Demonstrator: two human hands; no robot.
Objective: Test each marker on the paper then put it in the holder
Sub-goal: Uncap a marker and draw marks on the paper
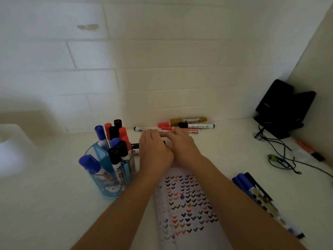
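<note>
Holder (110, 177) on counter (54, 204), left of paper (187, 204), markers standing in it. Loose markers (191, 123) behind paper, along wall (162, 78). More markers (252, 190) right of paper. Speaker (277, 105) back right corner, cables (281, 156) before it.

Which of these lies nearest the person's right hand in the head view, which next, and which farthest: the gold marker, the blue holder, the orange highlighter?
1. Gold marker: just beyond the right hand, by the wall.
2. Blue holder: off to the left.
3. Orange highlighter: far right, past the cables.
</note>
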